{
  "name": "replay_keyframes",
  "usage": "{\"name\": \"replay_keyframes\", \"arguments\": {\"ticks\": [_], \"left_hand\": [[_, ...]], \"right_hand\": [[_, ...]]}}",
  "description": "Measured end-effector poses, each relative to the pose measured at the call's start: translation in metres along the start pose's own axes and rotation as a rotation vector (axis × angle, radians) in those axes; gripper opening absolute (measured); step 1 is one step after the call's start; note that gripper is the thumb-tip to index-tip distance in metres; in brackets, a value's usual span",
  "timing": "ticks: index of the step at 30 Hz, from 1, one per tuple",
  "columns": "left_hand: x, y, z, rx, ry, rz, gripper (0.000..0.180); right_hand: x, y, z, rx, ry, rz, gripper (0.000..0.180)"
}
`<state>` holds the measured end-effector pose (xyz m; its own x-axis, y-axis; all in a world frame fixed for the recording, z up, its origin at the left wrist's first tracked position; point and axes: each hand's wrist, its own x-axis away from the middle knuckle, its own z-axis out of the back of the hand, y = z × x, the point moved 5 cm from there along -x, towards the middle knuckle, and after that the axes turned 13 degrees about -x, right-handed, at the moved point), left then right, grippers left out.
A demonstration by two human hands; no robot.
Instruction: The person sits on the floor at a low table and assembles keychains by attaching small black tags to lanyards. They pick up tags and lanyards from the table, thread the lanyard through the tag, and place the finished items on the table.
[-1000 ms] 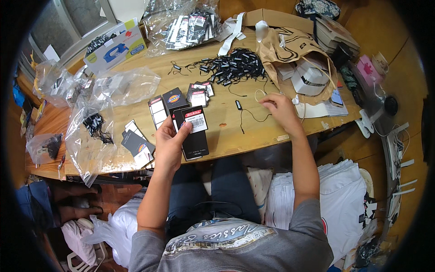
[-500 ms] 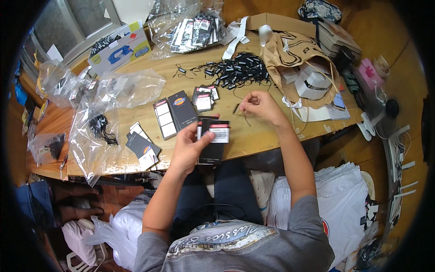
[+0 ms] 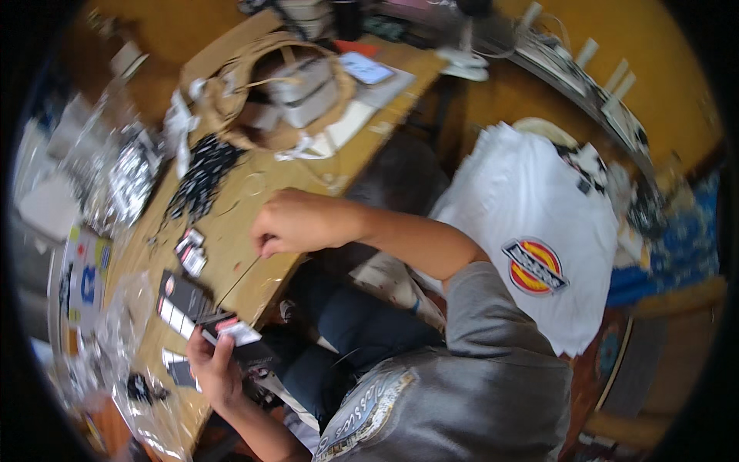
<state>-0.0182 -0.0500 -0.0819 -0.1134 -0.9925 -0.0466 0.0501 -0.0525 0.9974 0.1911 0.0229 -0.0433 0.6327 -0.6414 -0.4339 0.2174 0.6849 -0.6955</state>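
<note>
Head view: the person's left hand (image 3: 214,369) is holding a small stack of dark tags (image 3: 252,353) by the front edge of the wooden table (image 3: 269,296); thumb is pressing down on top, fingers are supporting from below. Right hand (image 3: 300,223) is hovering over the table, thumb and forefinger tips pinching a thin dark cord (image 3: 243,279). Cord is running straight and taut-looking down to the tags. Can't tell if it is passing through a hole; blur is hiding that end.

Step in hand, as judged: stringing the cord onto the held tags. Next move is probably calling for a steady left pinch so the stack isn't fanning out, plus enough slack in the cord to close or fasten it.

Tags' look: flat, rectangular, mostly black, a white label (image 3: 242,333) with a red band lying at the upper end. They are overlapping unevenly and tilting; lettering is too smeared to read. Probably stiff card, likely sliding on one another if the grip is loosening.

Around: larger cards (image 3: 182,296) are lying just beyond the left hand, smaller tags (image 3: 191,252) farther up, and a heap of black cords (image 3: 202,173) is sitting beside the brown paper bag (image 3: 225,112).
</note>
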Motion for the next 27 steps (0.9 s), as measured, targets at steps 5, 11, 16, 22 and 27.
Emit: {"name": "replay_keyframes", "arguments": {"ticks": [5, 11, 16, 22, 27], "left_hand": [[0.016, -0.009, -0.008, -0.002, -0.052, -0.028, 0.027], [0.036, -0.028, -0.033, -0.025, -0.051, 0.074, 0.021], [0.047, -0.043, -0.046, 0.004, -0.028, 0.15, 0.018], [0.058, -0.058, -0.036, 0.024, 0.002, 0.211, 0.021], [0.055, -0.049, -0.019, -0.077, 0.116, 0.07, 0.033]], "right_hand": [[0.03, 0.011, 0.017, -0.33, 0.23, -0.147, 0.009], [0.032, 0.039, -0.028, -1.366, 0.462, -0.069, 0.011], [0.022, 0.034, -0.086, -2.092, 0.532, 0.008, 0.012], [0.017, 0.017, -0.105, -2.238, 0.581, -0.032, 0.012], [0.033, 0.004, -0.089, -1.383, 0.594, -0.198, 0.012]]}}
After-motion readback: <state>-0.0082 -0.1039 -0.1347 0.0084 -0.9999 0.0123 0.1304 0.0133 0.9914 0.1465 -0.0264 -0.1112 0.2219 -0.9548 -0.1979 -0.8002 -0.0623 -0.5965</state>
